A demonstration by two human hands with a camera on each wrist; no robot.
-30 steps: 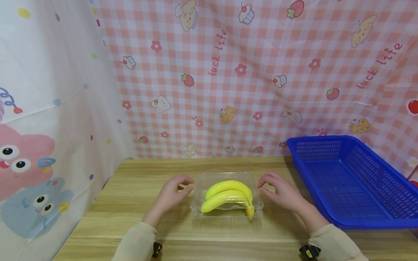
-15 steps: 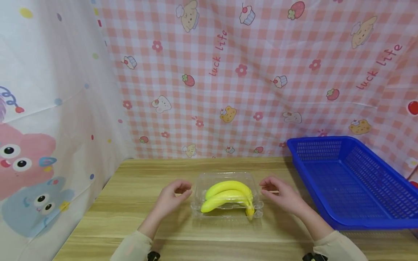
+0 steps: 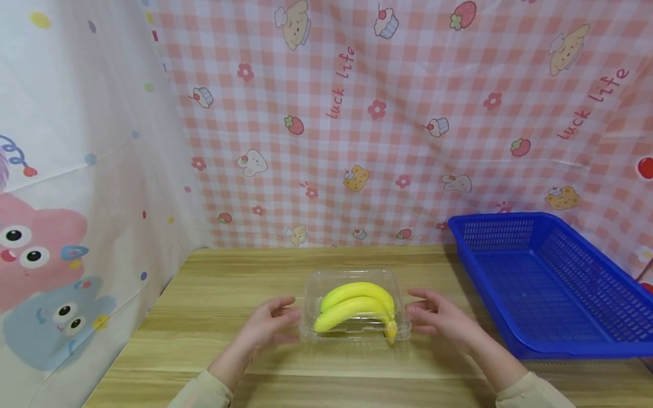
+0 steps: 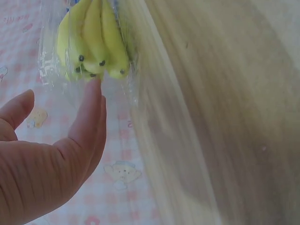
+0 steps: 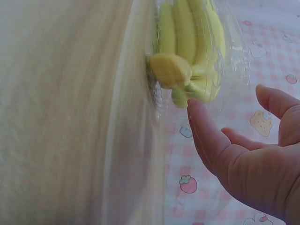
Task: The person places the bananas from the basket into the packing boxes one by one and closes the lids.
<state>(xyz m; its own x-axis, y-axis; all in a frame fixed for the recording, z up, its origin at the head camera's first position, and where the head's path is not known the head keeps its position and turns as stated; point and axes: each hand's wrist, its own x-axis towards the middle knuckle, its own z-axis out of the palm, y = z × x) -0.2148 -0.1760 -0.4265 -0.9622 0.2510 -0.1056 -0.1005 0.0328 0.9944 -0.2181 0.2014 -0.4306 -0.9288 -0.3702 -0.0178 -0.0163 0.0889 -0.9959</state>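
Observation:
A clear plastic clamshell box [image 3: 352, 276] stands on the table in the middle of the head view, with a bunch of yellow bananas [image 3: 357, 309] inside it. The bananas [image 4: 93, 40] show through the plastic in the left wrist view. In the right wrist view the stem end of the bananas [image 5: 169, 70] faces my right hand. My left hand [image 3: 266, 326] is at the box's left side, fingers extended toward it and thumb apart. On the right side my right hand [image 3: 442, 318] mirrors it, fingers spread. Neither hand grips anything; whether fingertips touch the plastic is hard to tell.
A blue plastic basket [image 3: 530, 283] with mesh sides stands right of the box, close to my right forearm. A pink checked cloth [image 3: 326, 141] hangs behind the wooden table [image 3: 214, 272]. A white printed cloth [image 3: 102, 187] hangs on the left.
Both hands have come lower and nearer the front, along the box's sides. Their fingers have gone from bent toward the thumb to more spread. The box and bananas stay in place.

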